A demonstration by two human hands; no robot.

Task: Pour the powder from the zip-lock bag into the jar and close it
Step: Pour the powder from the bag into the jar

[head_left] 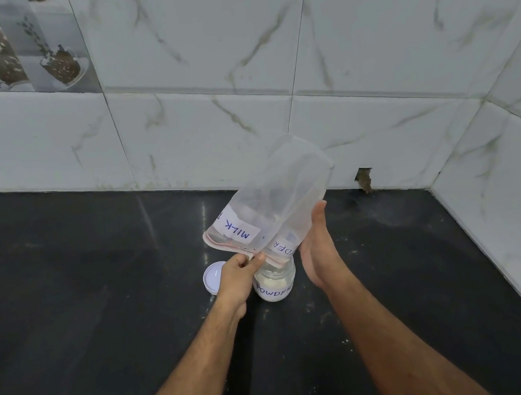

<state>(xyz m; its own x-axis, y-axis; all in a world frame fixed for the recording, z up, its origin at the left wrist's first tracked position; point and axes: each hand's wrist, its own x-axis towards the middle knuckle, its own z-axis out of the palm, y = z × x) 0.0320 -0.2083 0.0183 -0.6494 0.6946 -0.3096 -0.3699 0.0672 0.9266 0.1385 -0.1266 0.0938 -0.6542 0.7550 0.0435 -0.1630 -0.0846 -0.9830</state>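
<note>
Left hand (pixel 241 273) pinches the zip-lock bag (pixel 274 208) mouth over the jar (pixel 274 283) — upended so powder drops in. Right hand (pixel 319 249) flat, fingers spread, against the bag's side (likely tapping out dregs). Lid (pixel 213 277) waits left of the jar, mid-counter (pixel 61 277) — bag looks nearly empty.

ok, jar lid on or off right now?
Off. The white lid lies on the black counter left of the jar, whose mouth sits under the upended zip-lock bag.
</note>
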